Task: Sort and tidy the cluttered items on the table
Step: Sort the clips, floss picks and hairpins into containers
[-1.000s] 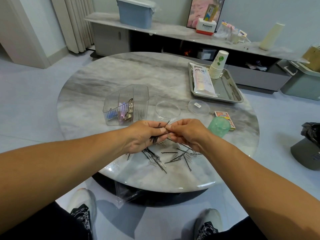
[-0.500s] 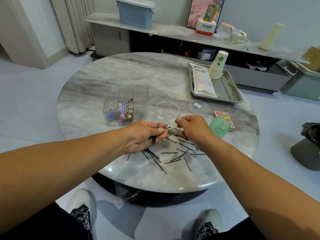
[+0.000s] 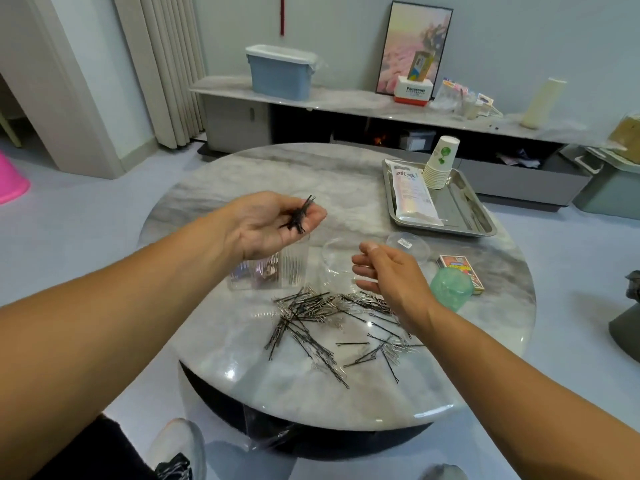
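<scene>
My left hand (image 3: 273,225) is hovering palm-up above the clear ribbed organizer (image 3: 277,271), fingers curling loosely around a small bunch of black bobby pins (image 3: 299,214) lying across the fingertips. The organizer is sitting on the round marble table (image 3: 242,188) directly under that hand; its compartments are holding what look like clips and pins, though I cannot tell which sort is in which slot. Just nearer me, the loose pile of bobby pins (image 3: 322,317), black and silver mixed, is sprawling over the tabletop. My right hand (image 3: 388,275) is hanging over the pile's right side, fingers relaxed and slightly bent, holding nothing. Behind it, a clear round dish (image 3: 336,258) and its clear lid (image 3: 408,244) are lying side by side. To the right, a green cup (image 3: 452,289) is standing against a small printed box (image 3: 460,268). Farther back, a steel tray (image 3: 460,216) is carrying a white packet (image 3: 412,199) and a stack of paper cups (image 3: 441,164).
</scene>
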